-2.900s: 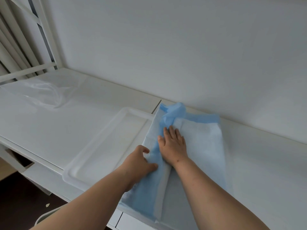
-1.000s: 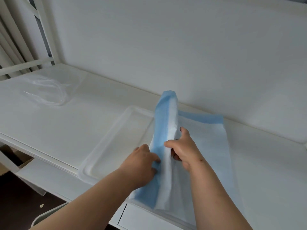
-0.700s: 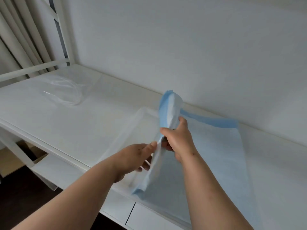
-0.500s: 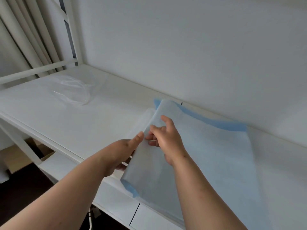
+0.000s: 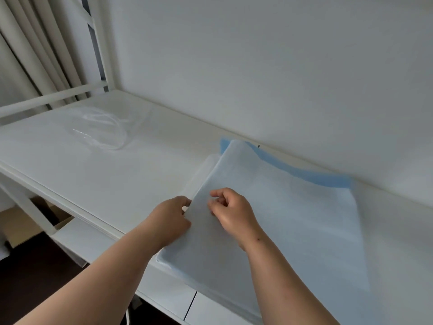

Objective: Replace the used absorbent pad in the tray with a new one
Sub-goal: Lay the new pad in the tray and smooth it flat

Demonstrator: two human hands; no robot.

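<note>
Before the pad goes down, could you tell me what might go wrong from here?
The pad hides nearly all of the tray, so it may settle askew. Its right side lies past the tray on the table and could stay draped outside. Both hands grip one edge; a tug could crease it.

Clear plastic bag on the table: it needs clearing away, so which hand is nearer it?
Left. The left hand lies right of the plastic bag; the right hand is farther right.
</note>
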